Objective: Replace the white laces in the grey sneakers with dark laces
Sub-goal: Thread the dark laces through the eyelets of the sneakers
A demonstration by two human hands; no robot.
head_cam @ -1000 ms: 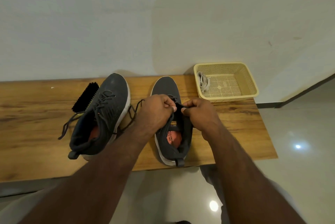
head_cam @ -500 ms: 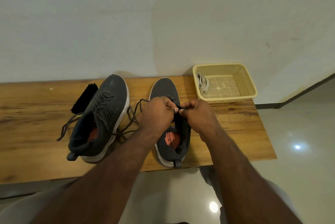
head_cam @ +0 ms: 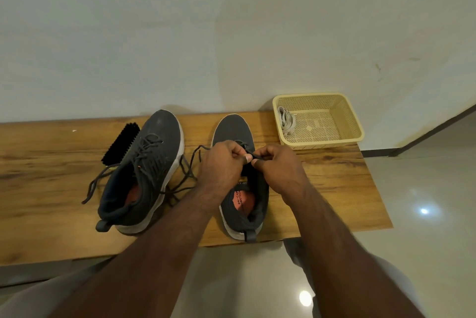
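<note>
Two grey sneakers stand on a wooden bench (head_cam: 334,189). The left sneaker (head_cam: 146,168) carries a dark lace whose loose ends trail onto the wood. Over the right sneaker (head_cam: 233,129), my left hand (head_cam: 221,165) and my right hand (head_cam: 279,165) meet above the eyelets. Both pinch the dark lace (head_cam: 253,156) between fingertips. A loose stretch of this lace (head_cam: 190,163) curls off to the left between the shoes. White laces (head_cam: 286,120) lie coiled in the cream basket (head_cam: 355,124).
A black shoe brush (head_cam: 119,144) lies against the left sneaker's far side. The basket stands at the bench's back right corner by the wall. Glossy floor tiles run below and to the right of the bench.
Both hands have crept slightly further up the right sneaker while pinching the lace. The loose lace between the shoes has shifted a little.
</note>
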